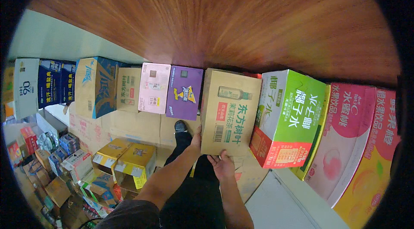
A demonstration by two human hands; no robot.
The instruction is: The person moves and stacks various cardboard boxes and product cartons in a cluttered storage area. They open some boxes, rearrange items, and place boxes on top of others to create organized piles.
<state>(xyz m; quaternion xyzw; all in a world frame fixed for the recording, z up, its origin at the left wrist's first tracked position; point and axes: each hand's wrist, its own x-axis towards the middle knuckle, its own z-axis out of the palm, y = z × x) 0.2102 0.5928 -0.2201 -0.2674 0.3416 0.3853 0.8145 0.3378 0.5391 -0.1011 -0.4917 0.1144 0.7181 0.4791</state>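
Note:
A tan cardboard drink carton [231, 112], printed with a bottle picture and green writing, stands before me in a row of cartons. My left hand [196, 139] grips its lower left corner, the fingers partly hidden by the side. At the carton's lower edge is my right hand [223, 165], palm up and fingers apart. Its fingertips meet that edge; whether they bear weight is unclear. Left of the carton stands a purple carton [184, 93], with a pink carton [155, 88] beyond it. A green and white coconut-drink carton [291, 115] stands close on the right.
A brown wood-grain surface [207, 18] rises behind the row. Large pink fruit-drink cartons [343, 132] stand far right. Flattened cardboard [136, 125] covers the floor by my shoe [180, 126]. Opened yellow boxes [129, 158] and piled goods lie at left. A pale panel [278, 200] is lower right.

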